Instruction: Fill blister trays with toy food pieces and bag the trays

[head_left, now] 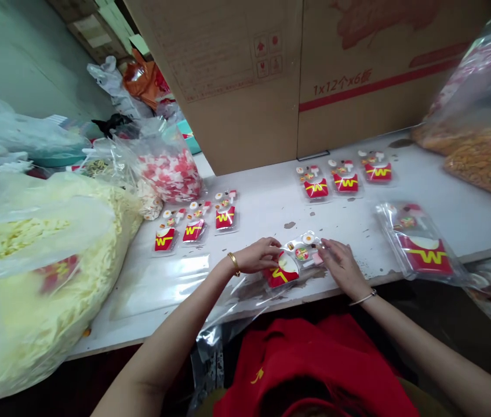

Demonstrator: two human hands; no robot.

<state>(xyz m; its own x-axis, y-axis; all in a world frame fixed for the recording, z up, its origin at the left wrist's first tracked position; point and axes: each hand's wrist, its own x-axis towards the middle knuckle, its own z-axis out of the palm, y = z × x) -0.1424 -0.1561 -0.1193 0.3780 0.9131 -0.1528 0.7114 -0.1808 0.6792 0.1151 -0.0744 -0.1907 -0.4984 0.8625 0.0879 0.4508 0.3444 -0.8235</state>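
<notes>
In front of me lies a clear plastic pack (301,255) with a red French-fries box piece bearing a yellow "M"-like mark, a fried-egg piece and several other small food pieces. My left hand (259,255) grips its left side, fingers curled over the edge by the red box piece. On the opposite side, my right hand (344,267) has its fingertips bent onto the pack's right edge. Loose clear film (245,292) spreads beneath the pack towards the table's front edge. Further right, a bagged stack of similar packs (423,249) overhangs that edge.
Similar filled packs stand in rows at the left (193,230) and back right (345,182). Flat clear sheets (167,284) lie left of my arm. A large bag of cream-coloured pieces (54,278), a bag of pink-and-white pieces (175,174), a bag of brown pieces (488,156) and a cardboard box (245,127) surround the table.
</notes>
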